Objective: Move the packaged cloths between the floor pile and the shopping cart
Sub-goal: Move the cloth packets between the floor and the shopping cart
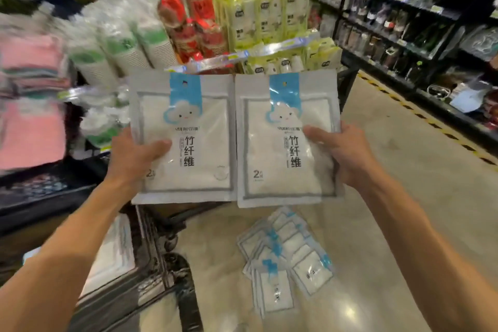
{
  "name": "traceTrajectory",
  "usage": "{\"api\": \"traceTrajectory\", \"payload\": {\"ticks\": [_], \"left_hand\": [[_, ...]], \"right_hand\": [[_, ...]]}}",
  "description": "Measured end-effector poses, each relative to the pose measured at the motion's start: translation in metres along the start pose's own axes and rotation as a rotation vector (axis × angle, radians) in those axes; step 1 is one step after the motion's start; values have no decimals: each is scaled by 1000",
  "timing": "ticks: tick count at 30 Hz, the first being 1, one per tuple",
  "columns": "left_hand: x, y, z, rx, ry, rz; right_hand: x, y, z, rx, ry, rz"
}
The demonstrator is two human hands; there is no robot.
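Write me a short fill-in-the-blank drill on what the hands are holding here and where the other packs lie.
1. Each hand holds ____ packaged cloth.
2. The left hand grips the left pack, and the right hand grips the right pack, both with their printed fronts facing the ____.
3. The pile of packs lies on the ____, right of the shopping cart.

Missing words: one; camera; floor
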State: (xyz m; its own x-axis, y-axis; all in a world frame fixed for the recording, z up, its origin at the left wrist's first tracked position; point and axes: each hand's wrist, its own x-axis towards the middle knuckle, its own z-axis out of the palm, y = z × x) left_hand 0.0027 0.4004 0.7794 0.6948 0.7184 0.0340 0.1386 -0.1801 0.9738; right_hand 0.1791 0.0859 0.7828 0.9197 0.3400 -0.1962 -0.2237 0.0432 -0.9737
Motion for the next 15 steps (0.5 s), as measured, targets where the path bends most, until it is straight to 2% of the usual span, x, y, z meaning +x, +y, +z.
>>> {"api": "traceTrajectory", "payload": {"ticks": [7, 15], "left_hand": [[-86, 61, -105, -60, 287, 46], [-209, 74, -180, -69, 587, -13]], "right_hand": [[-48, -58, 65, -43, -257, -70], [-95, -87, 133, -84, -565, -85]]}}
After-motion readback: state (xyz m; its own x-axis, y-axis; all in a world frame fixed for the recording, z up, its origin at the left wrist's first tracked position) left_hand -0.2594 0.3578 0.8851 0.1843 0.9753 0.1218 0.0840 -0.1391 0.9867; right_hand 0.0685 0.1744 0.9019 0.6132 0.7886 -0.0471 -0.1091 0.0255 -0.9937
